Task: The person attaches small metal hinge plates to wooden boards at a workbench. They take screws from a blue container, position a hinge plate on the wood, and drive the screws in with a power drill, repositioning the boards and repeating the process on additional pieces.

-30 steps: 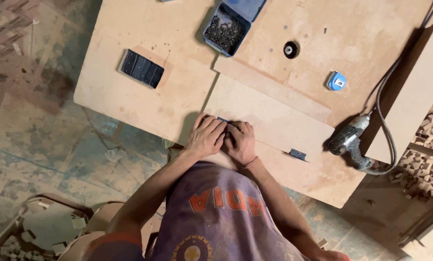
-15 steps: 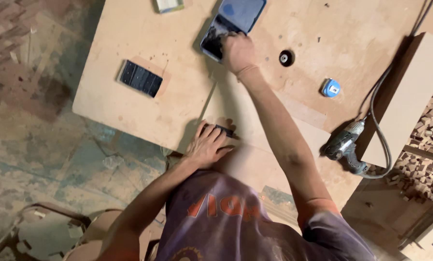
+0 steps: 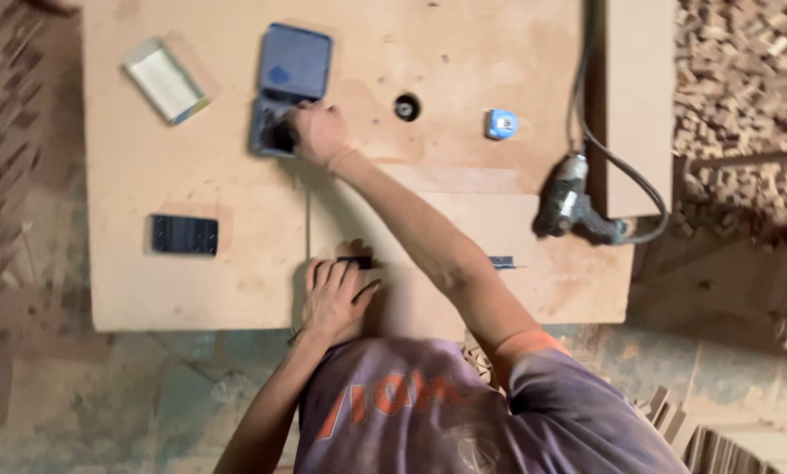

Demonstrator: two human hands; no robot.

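Observation:
My right hand (image 3: 317, 132) reaches far across the plywood sheet (image 3: 147, 290) into the tray of an open blue box (image 3: 270, 136). Its fingers curl among the dark contents, and what they hold is hidden. The box's blue lid (image 3: 295, 61) lies open behind it. My left hand (image 3: 332, 297) rests near the sheet's front edge, fingers spread, with its fingertips against a small dark metal fitting (image 3: 355, 262). That fitting sits on a paler board (image 3: 428, 307) laid over the sheet. A second dark fitting (image 3: 501, 262) lies further right on the same board.
A corded power drill (image 3: 573, 206) lies at the right, its cable running to the back. A blue tape measure (image 3: 501, 124), a round black hole (image 3: 406, 107), a pale block (image 3: 165, 79) and a dark rectangular pad (image 3: 184, 235) are on the sheet. Wood offcuts (image 3: 744, 105) are heaped at the right.
My right hand left the spot beside my left hand and stretched out to the blue box. My left hand stayed by the dark fitting. The view has shifted.

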